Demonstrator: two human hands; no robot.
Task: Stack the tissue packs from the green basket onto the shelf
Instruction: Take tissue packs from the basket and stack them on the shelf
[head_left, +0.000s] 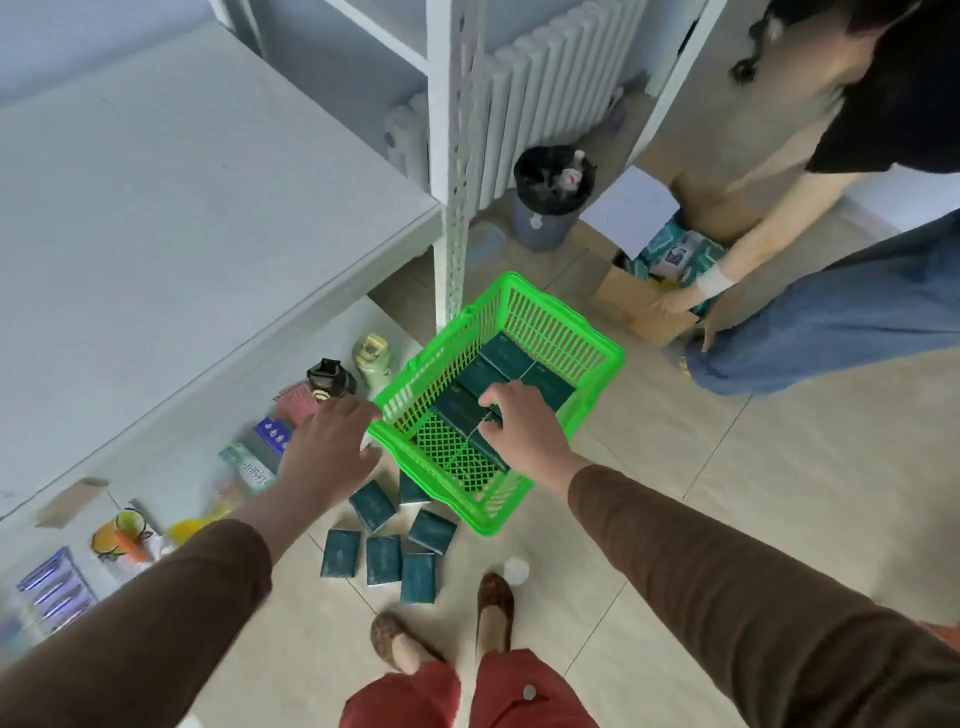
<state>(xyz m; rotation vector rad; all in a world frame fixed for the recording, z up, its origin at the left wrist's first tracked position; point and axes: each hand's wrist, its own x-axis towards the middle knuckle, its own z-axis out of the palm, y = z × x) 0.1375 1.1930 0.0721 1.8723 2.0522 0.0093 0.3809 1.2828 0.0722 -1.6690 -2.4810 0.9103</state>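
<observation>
The shelf (182, 218) is filling the left, its edge meeting the post at twelve o'clock of the green basket (602, 358). The left hand (327, 447) is hovering spread, empty, blurring the clutter behind. The right hand (519, 431) is reaching into the basket, pinching a tissue pack (462, 410); loose packs (384, 558) are lying at six o'clock.

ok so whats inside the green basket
Dark teal tissue packs lie in the green basket's far half; bare mesh shows nearer. The right hand reaches in, covering whatever lies beneath it.
</observation>
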